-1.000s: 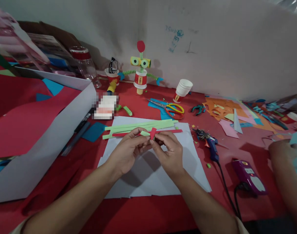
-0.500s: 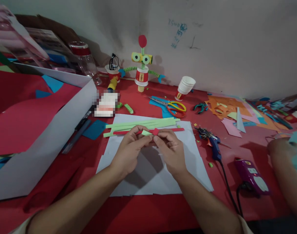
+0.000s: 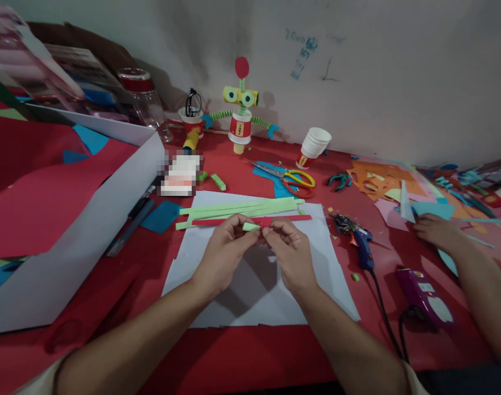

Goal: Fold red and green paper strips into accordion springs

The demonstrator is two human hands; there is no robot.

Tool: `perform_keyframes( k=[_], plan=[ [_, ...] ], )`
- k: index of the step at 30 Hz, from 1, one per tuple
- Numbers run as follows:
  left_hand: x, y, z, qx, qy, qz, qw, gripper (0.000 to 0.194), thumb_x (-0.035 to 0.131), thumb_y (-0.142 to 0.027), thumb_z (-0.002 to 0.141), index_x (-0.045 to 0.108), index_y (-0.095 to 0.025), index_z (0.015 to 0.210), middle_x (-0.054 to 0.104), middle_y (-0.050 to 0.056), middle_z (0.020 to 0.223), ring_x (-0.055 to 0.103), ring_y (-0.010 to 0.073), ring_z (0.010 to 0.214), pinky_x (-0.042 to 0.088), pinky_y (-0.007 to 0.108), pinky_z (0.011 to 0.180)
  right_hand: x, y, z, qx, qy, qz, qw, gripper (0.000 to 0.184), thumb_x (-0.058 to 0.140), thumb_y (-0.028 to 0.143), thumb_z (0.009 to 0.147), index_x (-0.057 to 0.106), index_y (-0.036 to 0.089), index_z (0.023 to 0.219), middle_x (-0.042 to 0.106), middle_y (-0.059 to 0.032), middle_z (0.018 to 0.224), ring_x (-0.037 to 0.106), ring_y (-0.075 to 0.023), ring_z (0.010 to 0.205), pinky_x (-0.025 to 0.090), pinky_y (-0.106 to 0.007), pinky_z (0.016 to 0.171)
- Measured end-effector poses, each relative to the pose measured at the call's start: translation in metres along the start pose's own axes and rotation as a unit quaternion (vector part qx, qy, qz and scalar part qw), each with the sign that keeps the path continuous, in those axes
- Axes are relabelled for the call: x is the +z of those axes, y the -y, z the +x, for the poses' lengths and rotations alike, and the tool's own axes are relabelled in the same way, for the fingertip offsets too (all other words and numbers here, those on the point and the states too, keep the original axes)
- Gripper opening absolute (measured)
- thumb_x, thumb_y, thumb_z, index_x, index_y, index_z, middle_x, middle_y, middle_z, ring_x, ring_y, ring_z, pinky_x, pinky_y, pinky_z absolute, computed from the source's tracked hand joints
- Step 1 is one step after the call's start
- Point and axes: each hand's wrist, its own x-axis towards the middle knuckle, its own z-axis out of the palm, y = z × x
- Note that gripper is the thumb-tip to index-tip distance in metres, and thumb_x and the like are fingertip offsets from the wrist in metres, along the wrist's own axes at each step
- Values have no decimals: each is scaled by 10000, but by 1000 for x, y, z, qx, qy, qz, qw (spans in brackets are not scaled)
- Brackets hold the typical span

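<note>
Between my two hands is a small folded piece of green and red paper strips (image 3: pixel 251 226). My left hand (image 3: pixel 223 249) pinches its green end. The red side sits in the thumb and fingers of my right hand (image 3: pixel 292 249). Both hands hover over a white paper sheet (image 3: pixel 250 307); fingertips hide part of the folds. Just beyond the fingers lie several light green paper strips (image 3: pixel 242 209) and a long red paper strip (image 3: pixel 211 221).
Scissors (image 3: pixel 289 175), pliers (image 3: pixel 339 180), a glue gun (image 3: pixel 362 247) with its cord and a purple power adapter (image 3: pixel 425 299) lie around. A paper-cup robot (image 3: pixel 240 129) and stacked cups (image 3: pixel 314 147) stand behind. A white box (image 3: pixel 123 181) is left; another person's hand (image 3: pixel 433 230) is right.
My hands stay nearly in place, and the red part between the fingers has turned or folded over slightly. At right, the other person's arm has reached forward onto light blue paper.
</note>
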Motion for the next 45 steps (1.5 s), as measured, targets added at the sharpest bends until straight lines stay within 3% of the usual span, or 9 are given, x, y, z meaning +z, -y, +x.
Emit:
perform_keyframes(
  k=[6, 11, 18, 29, 40, 45],
  plan=[
    [-2, 0, 1, 7, 15, 16, 1000, 137, 674, -150, 704, 553, -179, 764, 658, -22, 710, 630, 109, 712, 481, 238, 747, 1, 2, 1, 41, 10, 49, 998, 105, 673, 251, 708, 589, 190, 695, 543, 40, 653, 496, -96, 581, 399, -233, 572],
    [-4, -4, 3, -27, 53, -14, 998, 175, 653, -114, 680, 574, -181, 820, 674, -6, 705, 651, 130, 676, 487, 255, 720, 0, 7, 2, 65, 4, 70, 995, 115, 680, 256, 699, 589, 186, 705, 570, 43, 648, 541, -90, 543, 394, -231, 558],
    [-8, -1, 5, -46, 41, -34, 998, 182, 731, -179, 666, 576, -170, 762, 620, -41, 619, 626, 107, 636, 505, 261, 729, 0, 2, 1, 52, 4, 65, 997, 84, 670, 225, 694, 597, 185, 707, 544, 48, 607, 503, -92, 555, 378, -229, 547],
    [-9, -1, 8, -68, 27, -13, 997, 246, 785, -205, 618, 581, -157, 747, 648, -33, 620, 619, 87, 590, 507, 221, 669, 2, -2, -2, 30, -8, 57, 998, 89, 710, 245, 674, 653, 195, 722, 576, 19, 742, 507, -97, 609, 417, -241, 569],
    [-13, -1, 14, -77, 15, -41, 996, 267, 789, -212, 618, 581, -159, 778, 671, -7, 676, 660, 128, 661, 510, 268, 732, -2, 3, -2, 31, 57, 112, 992, 135, 625, 272, 783, 718, 219, 864, 599, -19, 899, 563, -118, 696, 462, -278, 640],
    [-12, 1, 13, -47, 2, -36, 998, 218, 760, -218, 661, 606, -172, 808, 661, -26, 684, 635, 87, 640, 477, 201, 660, -1, 4, -2, 40, 40, 89, 994, 153, 655, 277, 774, 688, 216, 910, 643, 0, 769, 579, -124, 690, 470, -272, 662]
  ],
)
